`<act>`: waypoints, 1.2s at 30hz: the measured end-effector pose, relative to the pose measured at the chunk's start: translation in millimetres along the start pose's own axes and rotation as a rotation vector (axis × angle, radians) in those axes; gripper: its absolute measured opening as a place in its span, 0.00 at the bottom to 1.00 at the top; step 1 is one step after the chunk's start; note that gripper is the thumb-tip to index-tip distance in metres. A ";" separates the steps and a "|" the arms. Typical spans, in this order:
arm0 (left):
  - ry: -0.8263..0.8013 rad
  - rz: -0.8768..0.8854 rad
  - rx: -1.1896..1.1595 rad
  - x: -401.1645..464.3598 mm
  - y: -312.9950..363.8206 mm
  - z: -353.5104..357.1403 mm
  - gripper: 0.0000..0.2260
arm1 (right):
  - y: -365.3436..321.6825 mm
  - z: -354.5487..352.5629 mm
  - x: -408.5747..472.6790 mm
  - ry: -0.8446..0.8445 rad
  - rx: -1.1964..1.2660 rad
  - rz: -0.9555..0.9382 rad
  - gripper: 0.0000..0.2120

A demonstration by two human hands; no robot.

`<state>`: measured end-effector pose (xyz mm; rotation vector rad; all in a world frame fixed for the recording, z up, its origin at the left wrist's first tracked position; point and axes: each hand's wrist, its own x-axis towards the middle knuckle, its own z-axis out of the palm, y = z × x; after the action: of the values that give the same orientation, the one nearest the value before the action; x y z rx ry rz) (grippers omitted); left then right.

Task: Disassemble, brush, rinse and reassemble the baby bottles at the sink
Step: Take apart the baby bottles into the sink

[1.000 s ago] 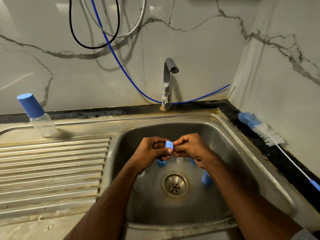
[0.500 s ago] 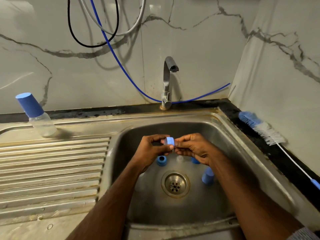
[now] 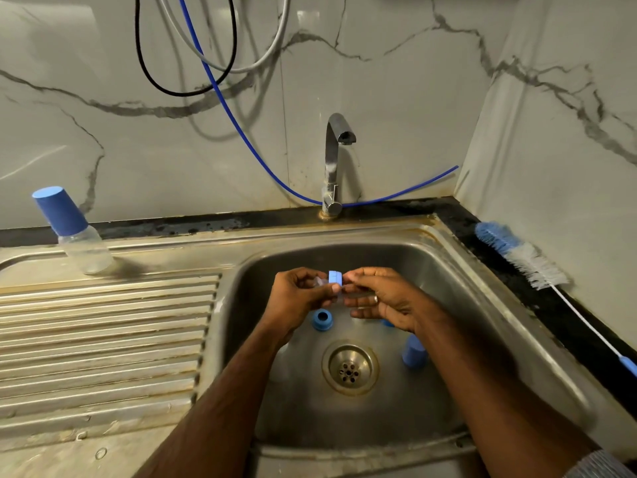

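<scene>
step: disassembly or reassembly of a collar and teat, can't tell which; judged from loose parts lying in the sink (image 3: 482,294).
left hand (image 3: 296,298): curled round a small clear part, likely a teat, thumb and fingers pinching it against the blue collar ring (image 3: 335,278).
right hand (image 3: 386,301): thumb and forefinger pinching the ring's right side; other fingers loosely spread below, holding nothing.
held part: above the far-middle of the basin, clear of the floor, between both hands.
loose parts: second blue ring (image 3: 322,319) on the basin floor just far-left of the drain (image 3: 350,369); blue cap (image 3: 414,351) right of the drain; another blue piece partly hidden under the right hand, identity unclear.
spare bottle (image 3: 81,241): assembled, blue cap on, standing far-left on the drainboard (image 3: 103,339), well apart from the hands.
brush (image 3: 520,257): bottle brush lying on the dark counter, right of the sink, untouched.
tap (image 3: 334,160): no water visibly running.
next move: probably seat or free the teat in the ring with a firm pinch; small wet parts, slip risk over the drain. After that, brush needs fetching from the right.
writing: no brand, label or text readable anywhere.
</scene>
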<state>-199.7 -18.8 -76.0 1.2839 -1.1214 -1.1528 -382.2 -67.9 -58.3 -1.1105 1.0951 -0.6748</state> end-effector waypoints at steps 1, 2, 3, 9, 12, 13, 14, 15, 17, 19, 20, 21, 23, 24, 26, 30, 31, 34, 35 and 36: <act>0.013 -0.008 0.009 0.6 -0.4 -0.5 0.14 | -0.8 0.0 -1.6 -0.032 -0.004 0.012 0.12; 0.020 -0.014 0.030 0.5 -0.7 -0.5 0.14 | -0.6 0.3 -2.5 -0.062 -0.022 0.009 0.14; 0.021 -0.015 0.057 0.4 -1.1 -0.4 0.14 | 0.5 1.3 -2.8 -0.081 -0.039 -0.005 0.15; -0.082 -0.011 0.081 -0.7 0.1 -0.6 0.14 | 4.3 3.3 2.3 -0.032 -0.023 -0.075 0.16; -0.119 -0.019 0.124 2.3 -3.7 -2.4 0.13 | 6.2 0.6 4.8 -0.039 -0.002 -0.077 0.14; -0.106 -0.024 0.166 3.1 -5.1 -3.6 0.12 | 6.9 0.1 6.0 -0.030 0.000 -0.080 0.14; -0.073 -0.026 0.222 3.8 -5.8 -5.0 0.11 | 7.1 -0.4 7.5 -0.008 0.002 -0.088 0.13; -0.020 -0.022 0.293 5.5 -7.2 -7.2 0.11 | 7.4 -0.8 9.0 0.022 0.006 -0.098 0.13; 0.116 -0.020 0.390 7.9 -9.7 -11.9 0.08 | 10.7 -1.4 14.3 0.083 -0.012 -0.122 0.13; 0.207 -0.022 0.372 9.0 -11.6 -15.1 0.05 | 19.4 0.2 19.5 0.117 -0.158 -0.146 0.15; 0.223 -0.018 0.345 9.5 -12.4 -16.2 0.05 | 25.7 2.9 22.0 0.110 -0.281 -0.153 0.16; 0.227 -0.012 0.330 9.6 -12.9 -16.8 0.05 | 33.1 6.8 24.4 0.087 -0.420 -0.156 0.17; 0.231 0.000 0.322 8.2 -11.3 -17.5 0.06 | 47.7 16.6 27.7 0.028 -0.685 -0.158 0.19; 0.239 0.008 0.311 8.5 -10.5 -18.7 0.07 | 54.2 21.2 30.2 -0.001 -0.793 -0.162 0.20; 0.258 0.021 0.291 9.9 -10.1 -21.9 0.08 | 67.1 28.5 36.6 -0.059 -0.956 -0.172 0.22; 0.260 0.012 0.291 10.1 -10.9 -22.0 0.08 | 87.4 35.5 44.4 -0.108 -1.128 -0.146 0.18; 0.252 0.009 0.294 10.7 -12.6 -21.2 0.08 | 91.0 37.2 44.7 -0.111 -1.141 -0.130 0.17; 0.233 -0.003 0.294 12.1 -15.6 -18.7 0.08 | 97.5 44.5 43.8 -0.141 -1.173 -0.092 0.18; 0.227 -0.004 0.294 12.9 -16.6 -18.2 0.08 | 99.7 46.3 44.8 -0.157 -1.175 -0.090 0.18; 0.221 -0.004 0.296 13.3 -16.9 -17.6 0.08 | 101.0 48.1 44.9 -0.173 -1.167 -0.088 0.19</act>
<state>-180.7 -29.6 -93.2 1.5988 -1.1517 -0.8432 -329.6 -55.3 -166.0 -2.1582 1.3019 0.0830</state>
